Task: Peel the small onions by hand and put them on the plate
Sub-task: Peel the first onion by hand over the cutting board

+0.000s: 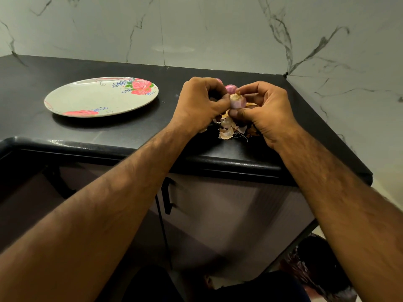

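Small onion (pixel 237 100) held above counter (pixel 130 131), fingers of left hand (pixel 202 101) and right hand (pixel 266 110) clamped on it | peels (pixel 227 130) at 6 o'clock | second onion (pixel 231 88) at 12 o'clock | plate (pixel 87 99) at 9 o'clock

Right of the plate (pixel 87 99): your left hand (pixel 204 103) covers the plate-side flank of the held onion (pixel 238 100), and its fingertips curl out of sight. Your right hand (pixel 265 110) hides the flank away from the plate.

Behind your knuckles, the second onion (pixel 231 88) shows its top only. The third onion (pixel 218 80) is a mere pink sliver.

Peel pile (pixel 227 130): partly under both hands, extent unclear.

The surface (pixel 26 94) is cut off at the frame edge left of the plate.

Dark shapes (pixel 316 258) far below and right of the plate: blurred, can't identify.
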